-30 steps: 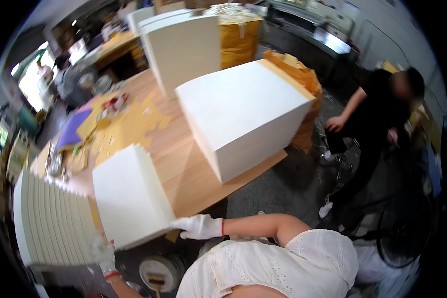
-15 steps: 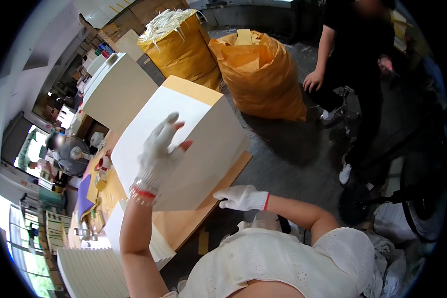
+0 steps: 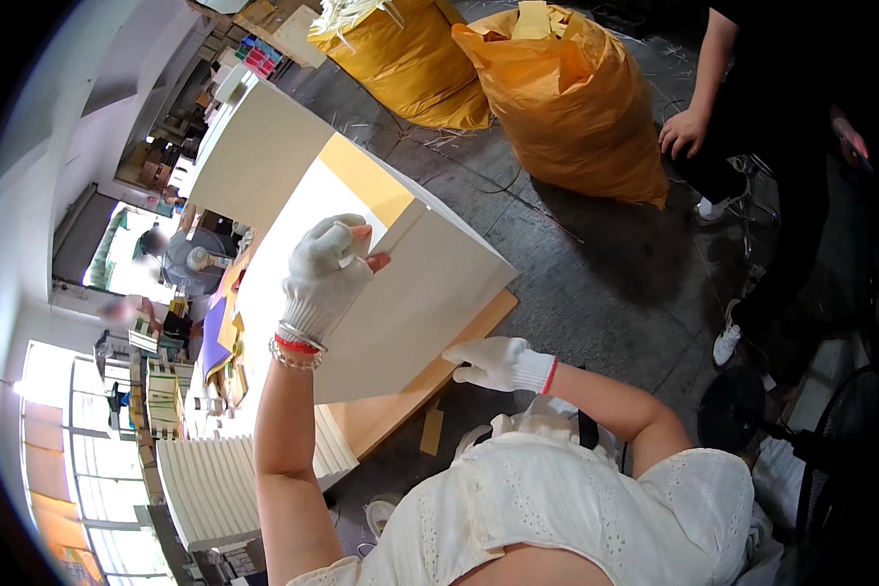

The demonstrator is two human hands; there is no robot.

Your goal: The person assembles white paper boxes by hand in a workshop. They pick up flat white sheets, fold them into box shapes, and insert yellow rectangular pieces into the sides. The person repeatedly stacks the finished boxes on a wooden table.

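A tall stack of large white sheets (image 3: pixel 410 303) stands in front of me, a tan strip (image 3: pixel 366 181) along its far end. My left hand (image 3: pixel 324 273), in a white knit glove with bare thumb and index tips, is at the stack's top right edge. Its fingers are curled, thumb and index closing on the edge of the top sheets; how many sheets they hold is hidden. To the right of the stack's near corner, my gloved right hand (image 3: pixel 503 365) hovers with nothing in it, fingers stretched out and thumb apart.
The stack rests on a wooden board (image 3: pixel 400 420). Behind it is another pale stack (image 3: pixel 264 146); white layered sheets (image 3: pixel 205 488) lie at the left. Yellow sacks of scraps (image 3: pixel 566 107) stand ahead. A person in dark clothes (image 3: pixel 767 127) sits at the right, near a fan (image 3: pixel 732 410).
My left hand has gone from spread fingers over the stack to curled fingers at its right edge. The right hand looks much the same. The view has shifted.
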